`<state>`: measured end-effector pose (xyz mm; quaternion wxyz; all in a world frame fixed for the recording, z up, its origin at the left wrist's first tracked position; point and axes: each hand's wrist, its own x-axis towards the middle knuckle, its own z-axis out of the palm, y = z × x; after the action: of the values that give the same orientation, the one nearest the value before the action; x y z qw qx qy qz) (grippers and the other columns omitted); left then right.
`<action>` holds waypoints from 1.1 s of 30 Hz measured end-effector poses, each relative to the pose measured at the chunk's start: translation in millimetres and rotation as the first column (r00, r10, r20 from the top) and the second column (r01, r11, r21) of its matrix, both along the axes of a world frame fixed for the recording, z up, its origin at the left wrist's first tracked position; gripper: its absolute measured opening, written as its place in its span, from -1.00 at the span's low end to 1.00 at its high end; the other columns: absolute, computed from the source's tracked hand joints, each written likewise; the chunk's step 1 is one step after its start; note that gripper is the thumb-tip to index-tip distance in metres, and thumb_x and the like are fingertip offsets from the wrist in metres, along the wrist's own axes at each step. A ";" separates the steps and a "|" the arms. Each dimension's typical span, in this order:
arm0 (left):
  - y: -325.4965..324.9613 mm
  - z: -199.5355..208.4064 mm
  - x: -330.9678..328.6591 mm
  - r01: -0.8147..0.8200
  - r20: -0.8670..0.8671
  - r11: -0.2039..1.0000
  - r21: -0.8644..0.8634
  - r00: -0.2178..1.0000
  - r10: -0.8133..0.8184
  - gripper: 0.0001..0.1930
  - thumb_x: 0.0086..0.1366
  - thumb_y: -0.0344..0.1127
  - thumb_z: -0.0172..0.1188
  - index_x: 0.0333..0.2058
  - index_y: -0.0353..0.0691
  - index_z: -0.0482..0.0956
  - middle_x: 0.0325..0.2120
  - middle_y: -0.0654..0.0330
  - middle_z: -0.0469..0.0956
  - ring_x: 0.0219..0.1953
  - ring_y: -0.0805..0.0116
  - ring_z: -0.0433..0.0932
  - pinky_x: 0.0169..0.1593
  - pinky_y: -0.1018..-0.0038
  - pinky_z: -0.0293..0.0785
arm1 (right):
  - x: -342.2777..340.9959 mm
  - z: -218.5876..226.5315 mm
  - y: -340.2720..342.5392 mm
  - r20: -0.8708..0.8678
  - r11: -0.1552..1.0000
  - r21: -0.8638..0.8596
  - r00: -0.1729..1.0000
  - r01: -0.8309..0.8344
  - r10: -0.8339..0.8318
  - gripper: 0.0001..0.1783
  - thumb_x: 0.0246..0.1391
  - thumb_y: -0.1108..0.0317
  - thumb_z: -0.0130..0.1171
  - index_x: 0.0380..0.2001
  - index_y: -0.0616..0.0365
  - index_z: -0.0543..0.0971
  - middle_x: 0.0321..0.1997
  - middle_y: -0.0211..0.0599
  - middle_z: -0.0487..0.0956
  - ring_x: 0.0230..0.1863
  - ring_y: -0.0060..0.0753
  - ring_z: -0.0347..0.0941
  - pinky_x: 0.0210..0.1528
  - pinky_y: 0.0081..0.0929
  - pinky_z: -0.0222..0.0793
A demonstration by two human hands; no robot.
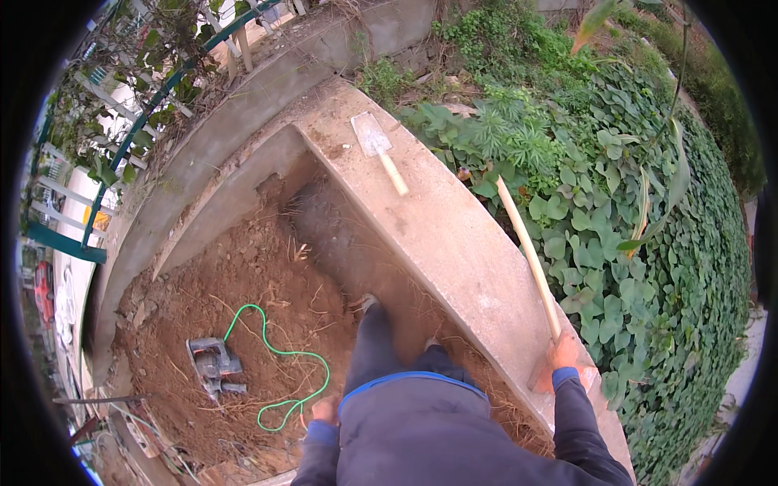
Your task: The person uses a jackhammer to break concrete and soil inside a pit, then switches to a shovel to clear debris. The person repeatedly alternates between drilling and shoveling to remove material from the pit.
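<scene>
Well apart, the right hand (564,351) was wrapped around a long-handled tool with a pale, round wooden shaft (532,259), while the left hand (326,410) hung beside a thin, bright green cord (300,353); whether its fingers held the cord's near end could not be told. Under the right hand an orange-red piece, seemingly the tool's head, rested at the near part of the broad, pale concrete wall (478,279); partly covered, its exact form was unclear. From that grip the shaft ran away along the wall's leafy edge.

Stiff and fairly light, the wood probably carried most of its weight at the head, so a hold this low favoured control, and a second one farther up would have steadied the loose length. Smooth and bare, it might have slid in a dusty palm.

Left of the person, a grey power tool with red parts (220,364) lay on the brown soil (312,312); it looked dense, best lifted by its body. The cord appeared soft and apt to snag. Near the wall's far end lay a flat, pale-bladed trowel with a cream handle (377,146), likely light, the handle being its natural grip. Broad green vines (600,251) crowded the wall's outer edge.
</scene>
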<state>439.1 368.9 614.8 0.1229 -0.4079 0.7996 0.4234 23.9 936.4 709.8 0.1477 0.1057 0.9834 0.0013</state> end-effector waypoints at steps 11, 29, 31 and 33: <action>47.1 112.4 -177.3 -0.471 0.069 0.650 0.596 0.837 0.543 -0.77 0.41 -0.41 0.10 -0.08 -0.43 0.62 -0.28 0.02 0.67 -0.26 0.20 0.69 -0.19 0.35 0.64 | 22.6 63.3 -73.9 0.099 0.951 -0.308 0.994 -0.008 0.041 -0.63 -0.03 0.20 0.35 -0.25 0.29 0.66 -0.32 0.22 0.66 -0.22 0.34 0.62 -0.13 0.09 0.58; 241.4 84.2 -492.9 -0.370 0.369 0.022 0.929 0.928 0.055 -0.67 0.36 -0.14 0.18 -0.45 -0.01 0.20 -0.67 0.34 0.13 -0.68 0.41 0.16 -0.58 0.35 0.25 | 375.3 247.2 -195.8 0.245 0.676 0.067 0.645 0.734 -0.724 -0.71 0.12 0.19 0.22 -0.15 0.12 0.59 -0.32 0.18 0.63 -0.28 0.25 0.61 -0.25 0.06 0.54; 253.5 96.9 -455.2 -0.381 0.377 -0.061 0.922 0.924 -0.067 -0.68 0.35 -0.17 0.17 -0.49 -0.03 0.20 -0.68 0.31 0.14 -0.66 0.36 0.19 -0.49 0.28 0.32 | 415.9 228.1 -184.5 0.144 0.632 -0.015 0.627 0.775 -0.765 -0.69 0.08 0.23 0.21 -0.14 0.14 0.62 -0.32 0.18 0.64 -0.25 0.26 0.62 -0.22 0.08 0.54; 261.3 120.4 -413.2 -0.366 0.348 -0.094 0.926 0.923 -0.164 -0.68 0.34 -0.19 0.16 -0.53 -0.04 0.22 -0.68 0.27 0.18 -0.62 0.29 0.24 -0.34 0.18 0.39 | 457.6 204.5 -164.1 0.130 0.631 -0.015 0.627 0.775 -0.768 -0.64 0.04 0.25 0.20 -0.10 0.17 0.64 -0.30 0.19 0.65 -0.23 0.27 0.63 -0.19 0.11 0.53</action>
<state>25.9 630.3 735.2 0.4905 -0.3128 0.1535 0.7987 481.5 772.3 914.3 0.1919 0.5110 0.8330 -0.0902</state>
